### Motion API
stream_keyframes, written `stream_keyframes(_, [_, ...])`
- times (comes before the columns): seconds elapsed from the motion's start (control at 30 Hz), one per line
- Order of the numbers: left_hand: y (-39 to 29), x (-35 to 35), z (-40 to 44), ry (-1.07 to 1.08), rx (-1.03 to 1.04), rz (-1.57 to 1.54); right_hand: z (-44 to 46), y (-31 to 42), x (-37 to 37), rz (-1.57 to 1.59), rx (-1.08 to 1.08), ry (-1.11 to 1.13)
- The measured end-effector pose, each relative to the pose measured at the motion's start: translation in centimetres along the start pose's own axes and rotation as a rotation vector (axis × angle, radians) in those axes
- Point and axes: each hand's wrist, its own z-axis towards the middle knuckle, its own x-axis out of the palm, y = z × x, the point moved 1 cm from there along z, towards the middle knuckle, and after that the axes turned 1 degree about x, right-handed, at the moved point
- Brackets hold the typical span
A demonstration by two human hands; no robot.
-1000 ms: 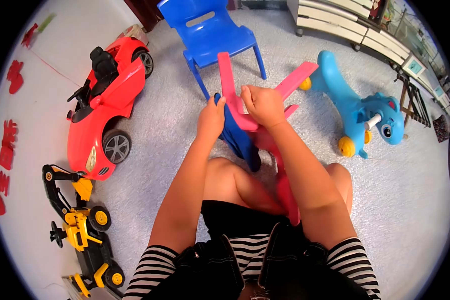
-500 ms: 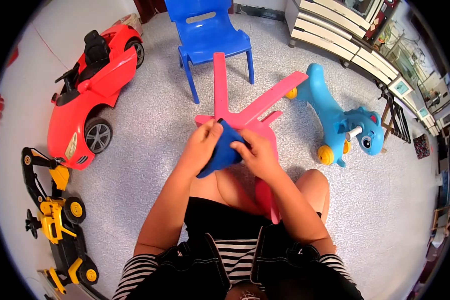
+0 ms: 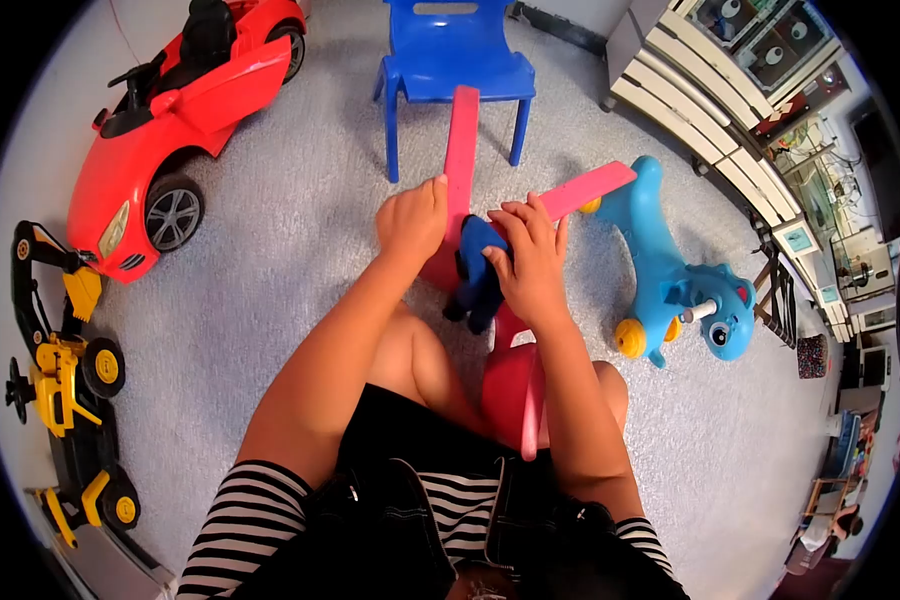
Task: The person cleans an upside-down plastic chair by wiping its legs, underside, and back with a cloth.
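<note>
So I'm reaching both arms out low in front of me, elbows bending just a little, and a pink chair [image 3: 511,395] is lying tipped under my hands, its legs pointing away from me and its backrest leaning in by my lap.

My left hand [image 3: 410,225] is curling into a fist, knuckles up, and gripping the edge of one leg. Its fingers are mostly hiding from view, so I honestly can't tell how far they're wrapping around.

My right hand [image 3: 532,258] is holding a dark blue cloth [image 3: 480,272], thumb lying over it, the other fingers stretching forward and slightly apart, right by the base of the other leg. The cloth is bunching up between my hands, closer to the right one, with its lower end hanging toward my knees.

Past both hands a blue chair [image 3: 460,65] is standing upright. Off to the left of my left hand a red toy car [image 3: 175,140] is sitting, with a yellow-and-black digger [image 3: 62,385] nearer me. A light-blue ride-on toy [image 3: 650,260] is resting to the right of my right hand.
</note>
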Motion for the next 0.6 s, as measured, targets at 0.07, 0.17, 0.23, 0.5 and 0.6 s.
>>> stream_keyframes(0.07, [0.2, -0.1, 0.6, 0.002, 0.01, 0.006, 0.7, 0.4, 0.1, 0.019, 0.037, 0.002])
stream_keyframes(0.17, [0.2, 0.0, 0.6, -0.007, 0.042, 0.02, 1.2, 0.4, 1.2, 0.009, 0.105, -0.037])
stream_keyframes(0.23, [0.1, -0.2, 0.7, -0.026, 0.059, 0.025, 1.3, 0.1, 1.4, -0.02, 0.126, -0.076])
stream_keyframes(0.5, [6.6, 2.5, 0.8, -0.105, -0.128, -0.728, -1.4, -2.6, 0.8, 0.734, 0.396, -0.279])
stream_keyframes(0.6, [6.9, 1.1, -1.5, 0.074, -0.181, -0.755, -2.8, -3.6, 0.8, 0.92, 0.511, -0.325])
